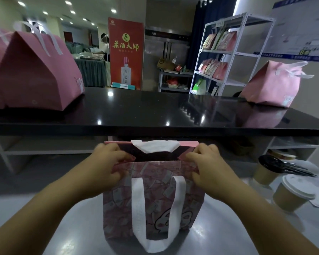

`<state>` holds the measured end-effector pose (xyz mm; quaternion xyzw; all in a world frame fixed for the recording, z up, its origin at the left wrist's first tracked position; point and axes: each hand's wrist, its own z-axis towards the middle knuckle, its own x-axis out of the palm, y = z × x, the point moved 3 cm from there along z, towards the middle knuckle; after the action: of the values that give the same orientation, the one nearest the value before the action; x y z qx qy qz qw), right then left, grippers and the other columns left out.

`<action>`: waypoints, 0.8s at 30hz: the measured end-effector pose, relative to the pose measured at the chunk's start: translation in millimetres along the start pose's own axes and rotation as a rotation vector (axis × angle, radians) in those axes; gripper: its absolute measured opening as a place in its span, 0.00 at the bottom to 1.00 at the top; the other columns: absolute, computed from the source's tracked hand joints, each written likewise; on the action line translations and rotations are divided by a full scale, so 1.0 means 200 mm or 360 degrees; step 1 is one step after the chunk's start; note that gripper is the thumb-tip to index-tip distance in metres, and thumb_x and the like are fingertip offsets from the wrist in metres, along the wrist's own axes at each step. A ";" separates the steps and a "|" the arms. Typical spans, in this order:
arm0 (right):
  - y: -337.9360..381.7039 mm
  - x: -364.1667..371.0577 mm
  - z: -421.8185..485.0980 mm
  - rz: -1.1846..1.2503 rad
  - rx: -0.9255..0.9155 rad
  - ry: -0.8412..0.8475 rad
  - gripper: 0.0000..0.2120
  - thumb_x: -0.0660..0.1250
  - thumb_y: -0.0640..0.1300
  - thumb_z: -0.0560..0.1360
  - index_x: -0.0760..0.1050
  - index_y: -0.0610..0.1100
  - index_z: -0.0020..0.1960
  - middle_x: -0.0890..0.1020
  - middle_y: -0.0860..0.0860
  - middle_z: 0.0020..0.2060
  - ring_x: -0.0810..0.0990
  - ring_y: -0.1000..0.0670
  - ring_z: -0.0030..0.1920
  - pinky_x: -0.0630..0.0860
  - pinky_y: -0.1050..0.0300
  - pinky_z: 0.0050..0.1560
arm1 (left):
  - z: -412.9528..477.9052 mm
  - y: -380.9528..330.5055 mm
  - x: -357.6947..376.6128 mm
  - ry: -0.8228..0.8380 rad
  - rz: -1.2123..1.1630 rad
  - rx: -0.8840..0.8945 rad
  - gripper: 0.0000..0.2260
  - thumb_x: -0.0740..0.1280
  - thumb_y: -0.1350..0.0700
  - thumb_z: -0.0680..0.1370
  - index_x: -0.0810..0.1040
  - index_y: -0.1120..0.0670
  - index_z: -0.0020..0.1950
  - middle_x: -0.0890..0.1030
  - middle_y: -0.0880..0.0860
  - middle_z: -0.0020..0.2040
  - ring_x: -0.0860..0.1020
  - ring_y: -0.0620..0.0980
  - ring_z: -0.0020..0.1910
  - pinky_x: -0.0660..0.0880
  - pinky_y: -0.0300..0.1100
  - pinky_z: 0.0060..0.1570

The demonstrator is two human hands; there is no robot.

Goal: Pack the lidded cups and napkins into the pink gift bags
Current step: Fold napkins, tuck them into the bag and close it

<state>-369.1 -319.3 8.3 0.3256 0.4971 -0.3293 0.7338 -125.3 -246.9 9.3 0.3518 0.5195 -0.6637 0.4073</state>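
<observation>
You are pinching the pink gift bag point(155, 199) at its rim corners, left grip point(107, 161) and right grip point(208, 162) both curling onto paper; likely light, crease-prone, safest held there.

The nearest gift bag point(153, 199) is pink, printed all over with small pale grey-white rectangles and a cartoon figure in black outline. Its woven handle point(138, 208) is white. On the glossy black counter point(136, 107), the left bag point(39, 76) and the right bag point(273, 87) are plain dusty pink with white handles. The paper cups point(285, 199) are tan-brown under white lids point(298, 186). The spoons point(273, 162) are black, and the banner point(125, 52) is red with yellow characters.
</observation>
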 end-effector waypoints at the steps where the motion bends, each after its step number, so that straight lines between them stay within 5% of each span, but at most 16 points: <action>1: 0.01 0.00 -0.01 -0.0127 -0.0006 -0.0079 0.15 0.65 0.45 0.74 0.74 0.55 0.59 0.62 0.55 0.49 0.58 0.52 0.52 0.68 0.56 0.57 | -0.01 -0.02 0.01 -0.0101 0.0187 0.0012 0.15 0.67 0.50 0.73 0.74 0.40 0.59 0.64 0.40 0.47 0.63 0.44 0.51 0.65 0.35 0.47; 3: 0.01 0.00 -0.01 -0.0287 -0.0010 -0.0148 0.15 0.67 0.46 0.72 0.73 0.58 0.57 0.56 0.54 0.52 0.53 0.49 0.55 0.58 0.50 0.62 | -0.03 -0.05 0.00 -0.0365 0.0509 0.0098 0.13 0.72 0.49 0.69 0.78 0.41 0.53 0.61 0.47 0.47 0.59 0.48 0.48 0.64 0.43 0.48; 6: 0.00 0.00 0.00 -0.0364 -0.0063 -0.0086 0.17 0.69 0.49 0.70 0.73 0.60 0.57 0.49 0.51 0.70 0.43 0.42 0.68 0.43 0.48 0.63 | -0.04 -0.07 0.01 -0.0534 0.0614 0.0204 0.15 0.79 0.55 0.58 0.81 0.42 0.41 0.65 0.55 0.54 0.60 0.58 0.55 0.67 0.59 0.50; 8: -0.02 -0.01 0.03 -0.0341 -0.0134 0.0027 0.17 0.69 0.49 0.71 0.72 0.61 0.58 0.42 0.53 0.75 0.32 0.44 0.72 0.36 0.49 0.63 | -0.01 -0.05 0.01 -0.0430 0.0651 0.0201 0.13 0.77 0.52 0.63 0.81 0.40 0.44 0.64 0.56 0.66 0.55 0.60 0.65 0.59 0.63 0.60; 10: -0.03 -0.02 0.06 -0.0240 -0.0186 0.0134 0.16 0.68 0.49 0.72 0.73 0.60 0.58 0.49 0.56 0.76 0.34 0.49 0.74 0.34 0.51 0.65 | 0.03 -0.01 0.01 -0.0258 0.0589 0.0178 0.13 0.70 0.48 0.70 0.77 0.37 0.53 0.60 0.49 0.72 0.50 0.55 0.72 0.49 0.56 0.67; 12: -0.05 -0.02 0.08 -0.0134 -0.0205 0.0134 0.15 0.69 0.49 0.72 0.73 0.59 0.57 0.63 0.58 0.71 0.48 0.56 0.71 0.37 0.54 0.66 | 0.05 0.02 0.00 -0.0173 0.0512 0.0262 0.13 0.68 0.49 0.72 0.76 0.38 0.56 0.69 0.45 0.67 0.64 0.49 0.67 0.56 0.49 0.66; 14: -0.05 -0.03 0.08 -0.0066 -0.0235 0.0030 0.14 0.70 0.50 0.72 0.73 0.59 0.56 0.71 0.61 0.60 0.56 0.63 0.56 0.42 0.59 0.63 | 0.05 0.02 -0.02 -0.0200 0.0299 0.0336 0.14 0.71 0.53 0.71 0.77 0.41 0.54 0.76 0.41 0.56 0.74 0.43 0.51 0.71 0.39 0.55; 18: -0.04 -0.05 0.09 0.0007 -0.0319 -0.0140 0.13 0.73 0.51 0.69 0.72 0.55 0.50 0.76 0.60 0.46 0.72 0.56 0.46 0.64 0.55 0.60 | 0.04 0.03 -0.04 -0.0264 0.0190 0.0369 0.14 0.73 0.55 0.69 0.73 0.42 0.48 0.77 0.40 0.44 0.77 0.43 0.38 0.78 0.39 0.35; 20: -0.02 -0.06 0.09 0.0057 -0.0335 -0.0180 0.13 0.73 0.49 0.68 0.71 0.52 0.47 0.77 0.58 0.39 0.76 0.53 0.38 0.78 0.53 0.44 | 0.04 0.05 -0.04 -0.0316 0.0154 0.0378 0.18 0.75 0.54 0.67 0.68 0.41 0.48 0.76 0.38 0.41 0.78 0.43 0.37 0.78 0.42 0.33; 24: -0.05 -0.05 0.10 0.0143 -0.0246 -0.0204 0.17 0.74 0.45 0.67 0.67 0.51 0.48 0.78 0.55 0.36 0.78 0.51 0.35 0.79 0.53 0.36 | 0.04 0.06 -0.05 -0.0362 0.0171 0.0506 0.20 0.77 0.54 0.64 0.70 0.43 0.48 0.76 0.37 0.40 0.78 0.42 0.36 0.79 0.41 0.31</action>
<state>-369.4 -339.2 21.1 0.2683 0.4580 -0.2767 0.8010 -111.0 -253.9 14.8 0.3616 0.3394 -0.7501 0.4376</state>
